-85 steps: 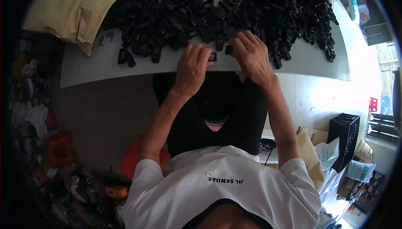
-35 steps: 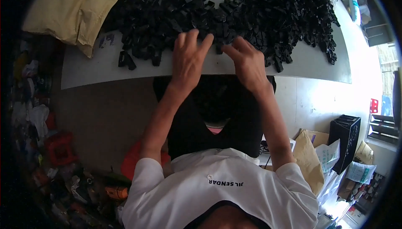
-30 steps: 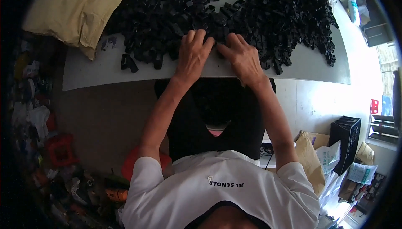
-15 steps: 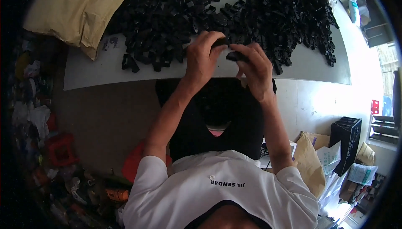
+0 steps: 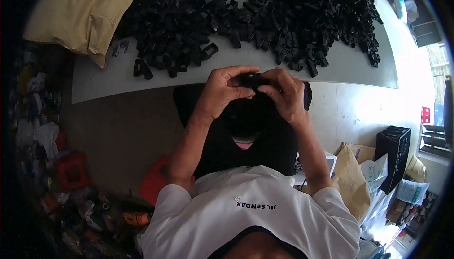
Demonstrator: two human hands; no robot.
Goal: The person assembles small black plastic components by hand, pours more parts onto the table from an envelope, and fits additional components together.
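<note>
My left hand (image 5: pixel 226 88) and my right hand (image 5: pixel 283 91) meet at the near edge of the table, above my lap. Between them they pinch a small black plastic part (image 5: pixel 250 80), gripped from both sides by thumbs and fingers. Whether it is one piece or two pressed together cannot be made out, as the fingers cover its ends. Beyond the hands lies a wide heap of similar black plastic parts (image 5: pixel 175 27), and a denser pile of black parts (image 5: pixel 321 17) spreads to the right.
A brown paper sack (image 5: pixel 90 13) lies on the far left of the grey table (image 5: pixel 118 81). Below on the left are a red stool (image 5: pixel 73 169) and mixed clutter. To the right stand a black crate (image 5: pixel 393 157) and brown paper bags (image 5: pixel 351 178).
Both hands have drawn back from the heap's edge toward my body. They were slightly apart, each with something black; now they come together on the black plastic part.
</note>
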